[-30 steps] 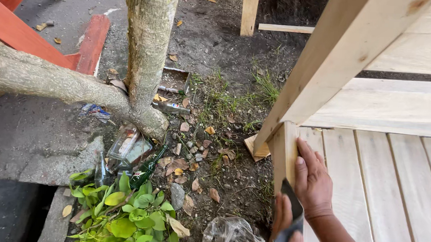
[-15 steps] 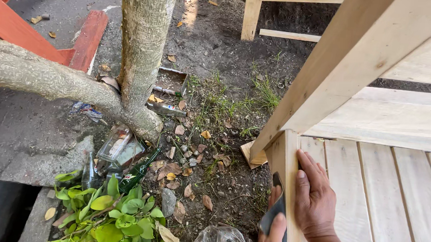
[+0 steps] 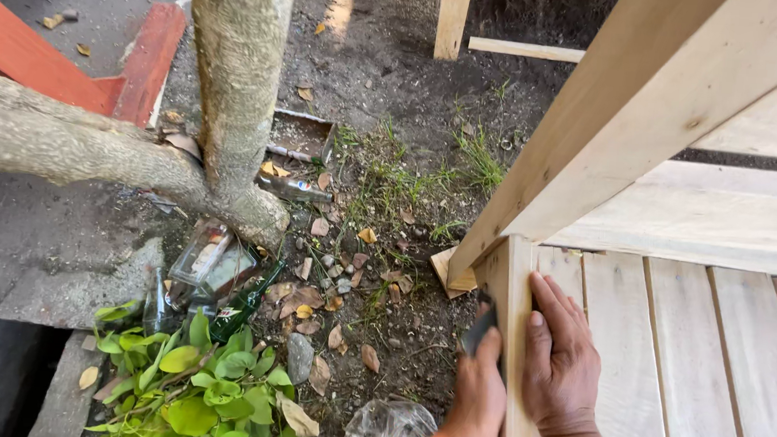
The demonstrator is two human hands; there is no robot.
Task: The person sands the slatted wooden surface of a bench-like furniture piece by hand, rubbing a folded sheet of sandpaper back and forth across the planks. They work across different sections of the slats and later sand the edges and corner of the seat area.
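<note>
At the bottom edge, the right hand (image 3: 561, 361) lies flat and unclenched on the slatted wooden panel (image 3: 708, 368), fingers pointing up beside the upright wooden post (image 3: 513, 340). On the post's other side, the left hand (image 3: 479, 393) grips a small dark sanding block (image 3: 480, 328) and presses it against the post's outer face. A slanted wooden brace (image 3: 642, 108) rises from the post's top toward the upper right and hides part of the ground behind it. Just left of the hands lie a crumpled clear plastic bag (image 3: 386, 427) and a leafy green plant (image 3: 194, 386). Further off, a green glass bottle (image 3: 244, 301) and a clear plastic container (image 3: 205, 255) sit among dry leaves at the foot of a forked tree trunk (image 3: 236, 86). Beyond the trunk lie red painted boards (image 3: 149, 55).
</note>
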